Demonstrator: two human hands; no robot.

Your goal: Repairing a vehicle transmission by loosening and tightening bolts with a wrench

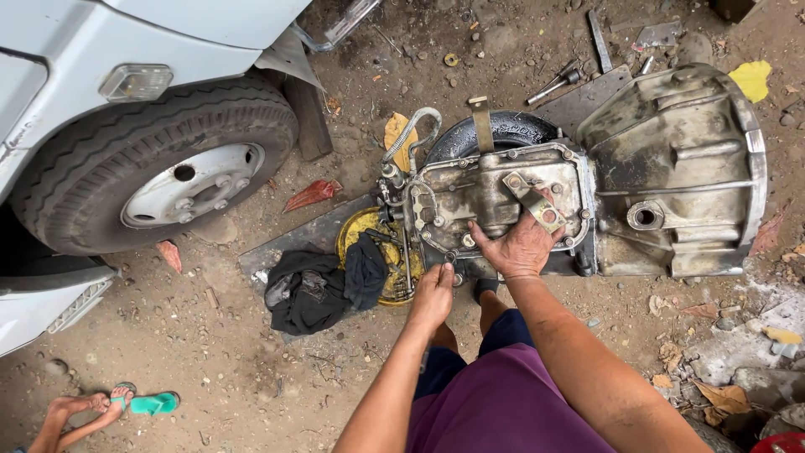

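A person in purple shorts crouches over a grimy metal gearbox (pixel 587 189) lying on its side on bare dirt ground (pixel 210 335) beside a white truck. The right hand (pixel 521 245) lies spread, fingers wide, flat on the gearbox's bolted top cover (pixel 478 197), its fingertips touching a bent metal bracket (pixel 534 201) fixed there; it grips nothing. The left hand (pixel 433 294) is closed narrowly at the cover's near lower corner, pinching something small at a bolt; what it holds cannot be told. The wide bell housing (pixel 679 168) forms the gearbox's right end, and the left end rests against a black tyre (pixel 511 127) lying flat behind it. Just left of the gearbox, a dark rag (pixel 314 285) is draped over the edge of a yellow basin (pixel 360 231), both on a flat grey board (pixel 285 243). The truck's front wheel (pixel 159 172) stands at upper left. Loose tools (pixel 558 82) lie in the dirt beyond the gearbox. At the lower left corner another person's foot in a green sandal (pixel 134 401) shows.
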